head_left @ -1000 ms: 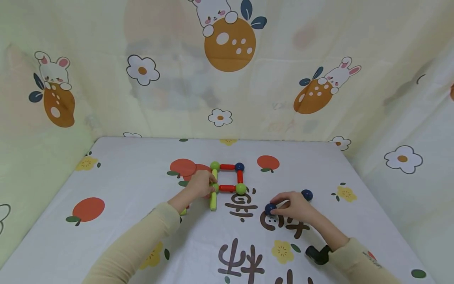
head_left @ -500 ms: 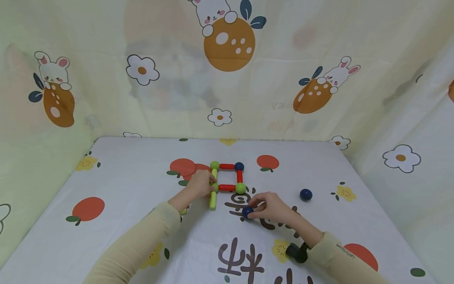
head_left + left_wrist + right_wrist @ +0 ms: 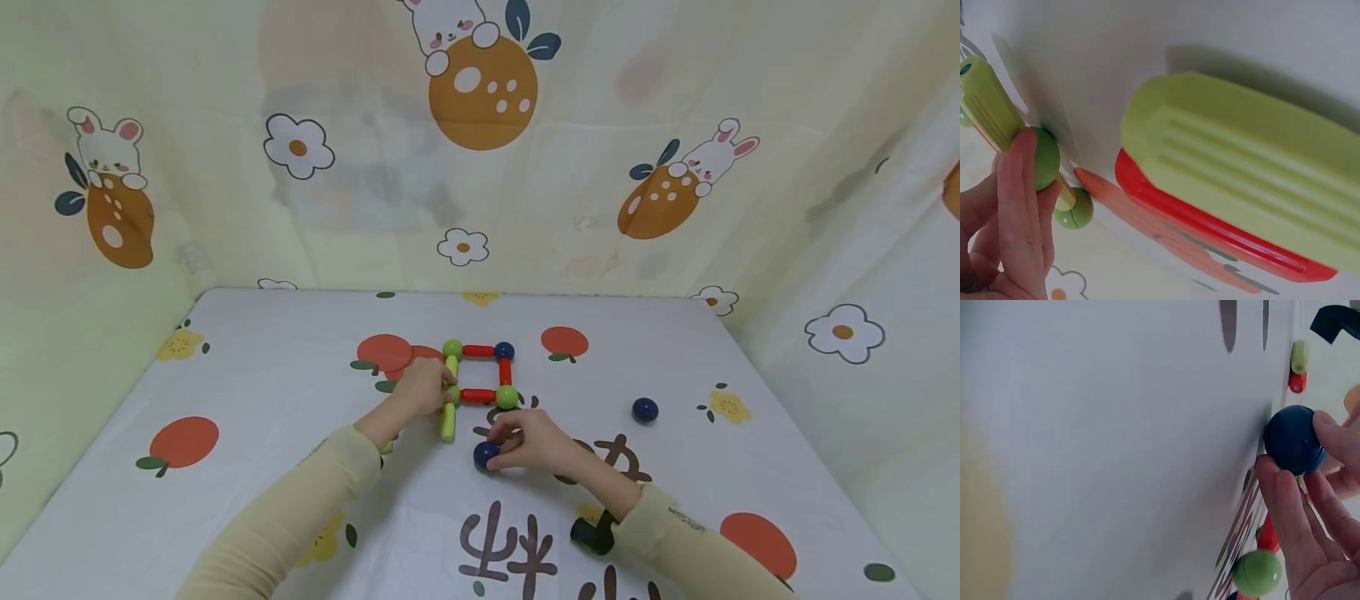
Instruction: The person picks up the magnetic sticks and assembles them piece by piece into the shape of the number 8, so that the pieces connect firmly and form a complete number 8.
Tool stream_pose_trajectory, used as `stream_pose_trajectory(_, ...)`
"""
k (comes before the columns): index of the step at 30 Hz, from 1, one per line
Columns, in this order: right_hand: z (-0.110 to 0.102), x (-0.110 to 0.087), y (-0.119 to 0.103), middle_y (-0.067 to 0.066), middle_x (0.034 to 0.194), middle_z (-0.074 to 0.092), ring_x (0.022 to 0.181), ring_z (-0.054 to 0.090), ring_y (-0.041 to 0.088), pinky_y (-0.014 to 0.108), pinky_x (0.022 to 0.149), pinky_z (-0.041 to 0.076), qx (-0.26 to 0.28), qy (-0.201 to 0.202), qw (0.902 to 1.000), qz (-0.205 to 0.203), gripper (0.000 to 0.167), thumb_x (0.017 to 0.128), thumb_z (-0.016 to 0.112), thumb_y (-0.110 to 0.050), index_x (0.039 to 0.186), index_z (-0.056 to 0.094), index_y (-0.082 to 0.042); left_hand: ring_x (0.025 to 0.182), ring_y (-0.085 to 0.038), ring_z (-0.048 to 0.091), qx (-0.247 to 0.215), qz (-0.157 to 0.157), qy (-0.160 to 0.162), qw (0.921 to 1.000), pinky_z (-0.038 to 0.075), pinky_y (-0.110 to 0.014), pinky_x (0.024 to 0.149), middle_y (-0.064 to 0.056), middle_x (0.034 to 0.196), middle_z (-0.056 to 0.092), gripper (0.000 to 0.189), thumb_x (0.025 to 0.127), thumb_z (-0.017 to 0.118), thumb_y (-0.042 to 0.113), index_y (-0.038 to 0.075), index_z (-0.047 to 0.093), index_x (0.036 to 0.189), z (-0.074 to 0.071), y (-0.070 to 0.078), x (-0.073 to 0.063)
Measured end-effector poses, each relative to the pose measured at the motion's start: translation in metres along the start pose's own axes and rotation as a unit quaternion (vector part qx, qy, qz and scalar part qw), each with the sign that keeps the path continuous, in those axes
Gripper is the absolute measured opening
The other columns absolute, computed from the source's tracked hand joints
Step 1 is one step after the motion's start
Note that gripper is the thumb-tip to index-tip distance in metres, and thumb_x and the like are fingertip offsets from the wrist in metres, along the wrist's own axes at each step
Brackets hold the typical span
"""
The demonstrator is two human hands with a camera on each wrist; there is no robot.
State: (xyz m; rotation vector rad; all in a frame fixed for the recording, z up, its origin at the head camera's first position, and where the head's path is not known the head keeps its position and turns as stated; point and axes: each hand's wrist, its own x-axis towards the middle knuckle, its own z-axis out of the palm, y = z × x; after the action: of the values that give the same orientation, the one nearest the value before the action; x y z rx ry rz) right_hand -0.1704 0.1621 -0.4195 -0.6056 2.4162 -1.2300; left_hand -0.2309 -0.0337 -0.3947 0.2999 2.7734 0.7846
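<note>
In the head view a square of rods and balls lies on the table: red rods point(image 3: 477, 395), a light-green rod point(image 3: 452, 367), green balls point(image 3: 507, 397) and a dark blue ball point(image 3: 504, 352). My left hand point(image 3: 422, 387) pinches the green ball point(image 3: 1047, 159) at the square's near left corner, partly covering it. From that ball another light-green rod point(image 3: 447, 422) sticks out towards me. My right hand point(image 3: 532, 442) holds a second dark blue ball point(image 3: 486, 456) between thumb and fingers, just right of that rod's near end.
A third dark blue ball point(image 3: 645, 410) lies alone to the right. Beside my left wrist are a loose light-green rod point(image 3: 1241, 162) and a red rod point(image 3: 1222, 225), mostly hidden in the head view. The white tablecloth point(image 3: 277, 333) has printed fruit and flowers; a patterned curtain point(image 3: 360, 208) stands behind.
My right hand has carried its dark blue ball leftwards, from near the lone ball towards the rod that sticks out. My left hand has stayed at the square's corner.
</note>
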Motion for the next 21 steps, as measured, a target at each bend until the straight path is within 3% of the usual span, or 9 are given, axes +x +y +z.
stream_pose_trajectory(8,0.016,0.012,-0.016,0.002,0.088,0.063,0.076,0.065,0.015,0.023,0.069,0.052,0.006,-0.01,0.9999,-0.012,0.023,0.071,0.078,-0.011,0.088,0.064,-0.004,0.066,-0.013,0.055,0.009,-0.002,0.0,1.0,0.045,-0.018,0.05,-0.008,0.101,0.063,0.025,0.08,0.07,0.009,0.006,0.069,0.105,-0.003,0.0,-0.001)
stream_pose_trajectory(14,0.027,0.025,-0.026,-0.001,0.083,0.063,0.072,0.064,0.011,0.021,0.065,0.051,-0.028,0.0,0.9994,-0.023,0.023,0.071,0.079,-0.013,0.087,0.063,-0.006,0.062,-0.013,0.055,0.007,-0.004,0.0,1.0,0.045,-0.019,0.049,-0.009,0.099,0.063,0.024,0.08,0.07,0.008,0.005,0.069,0.104,-0.002,-0.004,-0.002)
stream_pose_trajectory(21,0.029,0.034,-0.031,0.003,0.081,0.063,0.07,0.063,0.013,0.02,0.063,0.05,-0.029,0.004,0.999,-0.033,0.025,0.069,0.08,-0.012,0.086,0.063,-0.003,0.066,-0.014,0.055,0.014,-0.004,0.002,0.9999,0.045,-0.018,0.05,-0.008,0.095,0.062,0.024,0.08,0.071,0.011,0.006,0.07,0.103,-0.002,-0.001,0.001)
